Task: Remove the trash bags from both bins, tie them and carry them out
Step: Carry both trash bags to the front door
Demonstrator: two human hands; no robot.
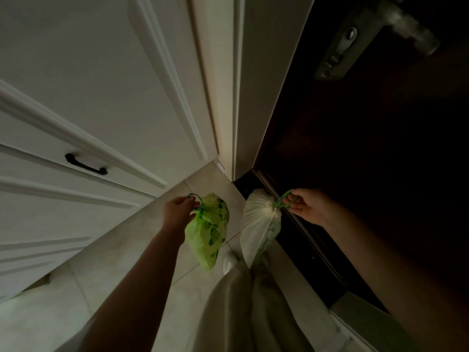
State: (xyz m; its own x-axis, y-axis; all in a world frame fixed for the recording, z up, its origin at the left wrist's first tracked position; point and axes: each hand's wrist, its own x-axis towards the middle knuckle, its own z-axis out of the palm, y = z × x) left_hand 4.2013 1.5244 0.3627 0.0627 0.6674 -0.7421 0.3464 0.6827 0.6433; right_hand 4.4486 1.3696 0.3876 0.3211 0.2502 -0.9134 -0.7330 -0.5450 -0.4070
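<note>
A tied green trash bag (208, 232) with a darker green print hangs from my left hand (179, 210), whose fingers are closed on its drawstring loop. A tied white trash bag (258, 224) hangs from my right hand (304, 205), which grips its green drawstring. Both bags dangle above the tiled floor, a short gap apart, close to the foot of the dark door. The bins are not in view.
A dark wooden door (368, 148) with a metal lever handle (406, 29) fills the right side. White panelled cabinets (88, 97) with a black pull handle (86, 165) stand on the left. Pale floor tiles (127, 262) and my light trousers (241, 313) lie below.
</note>
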